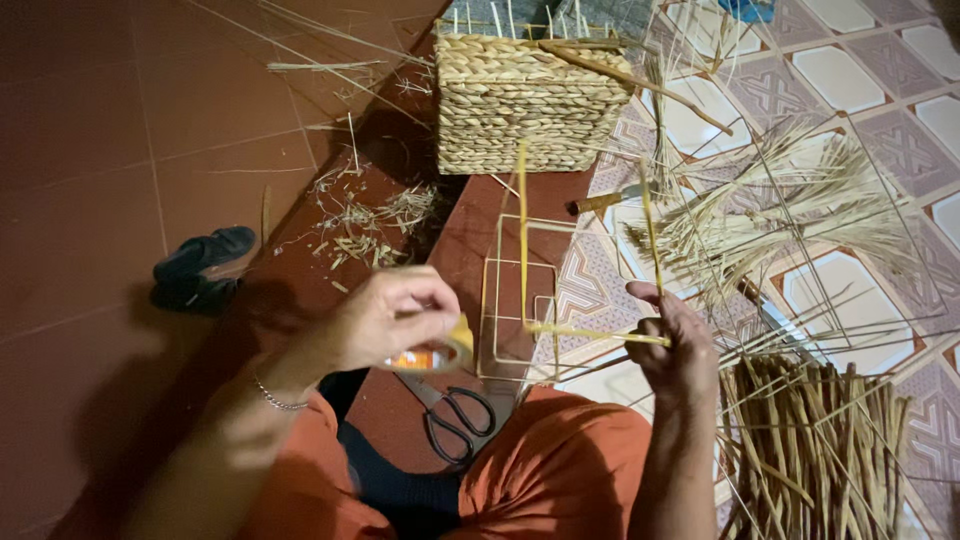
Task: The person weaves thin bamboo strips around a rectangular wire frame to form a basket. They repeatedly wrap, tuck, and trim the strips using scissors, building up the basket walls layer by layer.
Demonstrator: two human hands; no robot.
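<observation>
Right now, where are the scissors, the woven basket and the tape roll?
scissors [455, 420], head view, on the black handle loops.
woven basket [525, 105], head view, middle of its front wall.
tape roll [440, 355], head view, on its side, in the left hand.

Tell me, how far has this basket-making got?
One woven basket stands finished on the floor. In hand is a bare wire frame: the right hand holds it at a yellow-wrapped bar, and the left hand holds a tape roll. Most bars look unwrapped, and the reeds lie unused.

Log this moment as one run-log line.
left hand: holds tape roll | right hand: grips wire frame | scissors on floor | woven basket beyond
</observation>
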